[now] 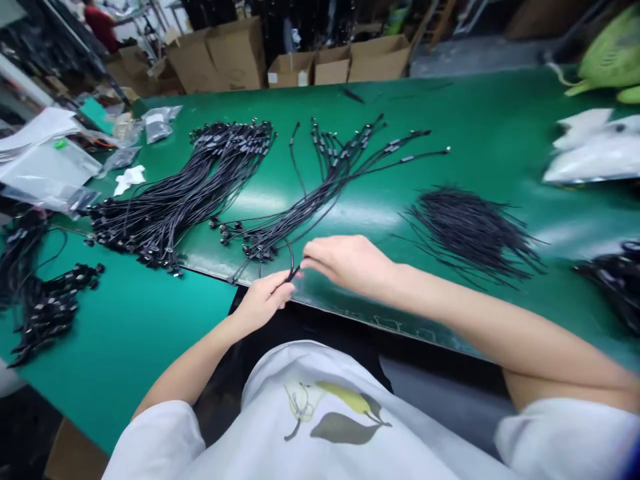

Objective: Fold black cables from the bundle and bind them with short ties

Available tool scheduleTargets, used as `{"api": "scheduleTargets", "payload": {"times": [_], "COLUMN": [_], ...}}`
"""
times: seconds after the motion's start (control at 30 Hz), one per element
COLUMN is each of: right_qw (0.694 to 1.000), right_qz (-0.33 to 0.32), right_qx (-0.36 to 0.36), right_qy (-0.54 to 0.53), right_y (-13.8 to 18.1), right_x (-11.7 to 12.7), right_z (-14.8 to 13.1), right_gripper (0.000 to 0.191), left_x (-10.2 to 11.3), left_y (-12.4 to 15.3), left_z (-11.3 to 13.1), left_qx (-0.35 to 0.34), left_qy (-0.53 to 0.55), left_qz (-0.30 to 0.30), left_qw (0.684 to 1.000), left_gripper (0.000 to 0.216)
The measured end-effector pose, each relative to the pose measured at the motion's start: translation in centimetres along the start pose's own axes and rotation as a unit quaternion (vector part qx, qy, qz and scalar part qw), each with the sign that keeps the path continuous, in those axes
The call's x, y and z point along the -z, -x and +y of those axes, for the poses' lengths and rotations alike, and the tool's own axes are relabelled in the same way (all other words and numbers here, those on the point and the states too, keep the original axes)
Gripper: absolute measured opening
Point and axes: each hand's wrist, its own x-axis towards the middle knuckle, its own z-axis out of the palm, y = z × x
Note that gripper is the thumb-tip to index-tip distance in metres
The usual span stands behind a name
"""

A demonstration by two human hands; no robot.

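Over the table's front edge, my left hand (263, 299) is closed, thumb against fingers, on a thin black cable (291, 257) that curves up from its grip. My right hand (347, 261) is just to the right, its fingertips pinched together beside the cable's dark end. Whatever those fingertips hold is hidden. Beyond my hands lies a loose bunch of black cables (320, 193) with small connectors and grey tags at their ends. A bigger bundle of similar cables (200, 180) is to its left. A pile of short, thin black strips (470, 230) lies right of my hands.
The green table (370, 220) meets a lower green surface (150, 327) at left, where more black cables (50, 307) lie. Plastic bags (160, 123) and papers (45, 153) sit at the far left. A white bag (595, 157) and a green fan-like object (610, 57) are at right. Cardboard boxes (380, 59) stand behind.
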Motion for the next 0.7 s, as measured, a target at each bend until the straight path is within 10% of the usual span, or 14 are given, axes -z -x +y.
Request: {"api": "scheduleTargets", "payload": {"times": [0.2,0.4,0.53,0.7], "right_qw": [0.993,0.974,0.984,0.975], "right_qz": [0.046,0.172,0.157,-0.007], "right_qx": [0.010,-0.098,-0.073,0.174], "right_qy": [-0.105,-0.105,-0.040,-0.135], "right_y": [1.8,5.1,6.4,6.7], "right_x": [-1.0,-3.8,-4.2,-3.5], "right_z": [8.4,12.2,9.1,1.0], "right_gripper": [0.035,0.042,0.043,0.032], "left_x": [2.7,5.4,4.9,0.4], "left_y": [1.4,2.9,1.9,0.1], "left_z": [1.1,3.3,3.3,1.5], "left_qx": [0.081,0.031,0.029,-0.001], "left_qy": [0.320,0.447,0.467,0.219], "left_qz": [-0.135,0.139,0.164,0.114], "left_qw": [0.934,0.883,0.869,0.969], "left_gripper": [0.035,0.020,0.020,0.029]}}
